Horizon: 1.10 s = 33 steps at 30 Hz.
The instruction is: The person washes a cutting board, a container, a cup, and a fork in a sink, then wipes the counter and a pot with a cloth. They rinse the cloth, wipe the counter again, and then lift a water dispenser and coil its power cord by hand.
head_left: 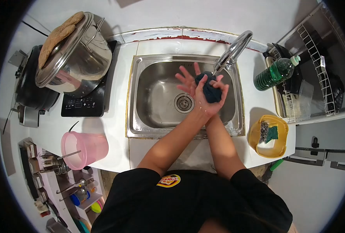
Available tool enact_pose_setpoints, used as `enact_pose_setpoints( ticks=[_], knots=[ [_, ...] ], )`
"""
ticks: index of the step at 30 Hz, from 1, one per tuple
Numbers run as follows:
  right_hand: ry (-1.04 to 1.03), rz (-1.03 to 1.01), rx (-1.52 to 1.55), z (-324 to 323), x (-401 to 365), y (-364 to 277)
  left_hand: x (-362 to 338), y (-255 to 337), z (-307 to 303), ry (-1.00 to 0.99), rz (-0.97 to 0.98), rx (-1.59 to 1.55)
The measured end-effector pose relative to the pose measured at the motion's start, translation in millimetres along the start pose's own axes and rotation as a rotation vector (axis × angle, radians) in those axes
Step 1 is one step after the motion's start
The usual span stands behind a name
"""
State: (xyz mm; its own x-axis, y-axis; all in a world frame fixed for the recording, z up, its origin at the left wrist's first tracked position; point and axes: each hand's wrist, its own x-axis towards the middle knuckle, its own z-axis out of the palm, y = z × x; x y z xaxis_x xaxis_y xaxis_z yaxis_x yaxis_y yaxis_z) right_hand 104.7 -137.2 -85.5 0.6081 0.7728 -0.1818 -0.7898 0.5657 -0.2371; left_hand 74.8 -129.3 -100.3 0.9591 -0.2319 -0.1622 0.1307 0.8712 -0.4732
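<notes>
Over the sink, my left hand is turned palm up, its fingers curled round a bunched dark blue-green cloth. The cloth lies right beneath the spout of the chrome faucet. My wrists cross, with the left forearm on top. Behind it, my right hand reaches to the left with its fingers spread, and part of its palm is hidden. Water drops show on my left wrist.
Left of the sink stand a pink bucket, an induction cooker and a large steel pot. To the right are a green liquid bottle, a yellow basin with scrubbers, and a dish rack.
</notes>
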Motion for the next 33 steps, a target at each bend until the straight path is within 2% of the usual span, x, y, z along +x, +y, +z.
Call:
enact_pose_setpoints(
  ticks=[2,5,6,9,10,13,16,18,19,20,21,23,24,27,28,30,31,33],
  knots=[
    [-0.508,-0.073,0.045,-54,3,-8,-11,-5,9,0.025,0.037,0.086],
    [-0.351,-0.166,-0.169,-75,12,-32,-23,19,-4,-0.097,-0.242,0.102],
    [-0.352,-0.208,-0.373,-74,2,-35,-20,26,-14,-0.115,-0.426,-0.068],
    [-0.437,0.109,-0.218,-58,3,-45,-22,40,-23,-0.051,-0.547,0.098],
    [-0.382,0.131,-0.288,-47,-1,-43,-22,47,-23,0.006,-0.551,0.181],
    [-0.392,0.165,-0.410,-76,17,-41,-20,62,-26,0.214,-0.544,0.454],
    [-0.062,0.205,-0.914,-106,27,-44,-15,76,-40,0.461,-0.493,0.779],
    [0.141,0.127,-1.017,-104,23,-31,-9,83,-59,0.582,-0.466,0.962],
    [0.248,0.090,-1.065,-104,21,-26,-9,83,-64,0.605,-0.405,1.105],
    [0.223,0.039,-1.197,-118,25,-27,-9,82,-67,0.626,-0.341,1.247],
    [0.344,-0.088,-1.448,-134,28,-20,-8,81,-71,0.646,-0.273,1.389],
    [0.593,-0.374,-1.935,-143,32,-3,1,84,-89,0.681,-0.068,1.894],
    [0.666,-0.268,-1.987,-141,34,-2,7,87,-97,0.683,0.052,2.144],
    [0.627,-0.105,-1.912,-142,40,-20,1,83,-85,0.690,-0.108,1.503],
    [0.469,0.156,-1.558,-150,45,-37,-2,83,-77,0.665,-0.185,1.348],
    [0.262,0.123,-1.489,-125,25,-68,-7,88,-61,0.604,-0.326,1.039],
    [0.158,0.105,-1.452,-114,18,-81,-9,90,-59,0.554,-0.334,0.895],
    [0.227,-0.077,-1.269,-113,20,-99,-13,92,-58,0.450,-0.342,0.605]
  ],
)
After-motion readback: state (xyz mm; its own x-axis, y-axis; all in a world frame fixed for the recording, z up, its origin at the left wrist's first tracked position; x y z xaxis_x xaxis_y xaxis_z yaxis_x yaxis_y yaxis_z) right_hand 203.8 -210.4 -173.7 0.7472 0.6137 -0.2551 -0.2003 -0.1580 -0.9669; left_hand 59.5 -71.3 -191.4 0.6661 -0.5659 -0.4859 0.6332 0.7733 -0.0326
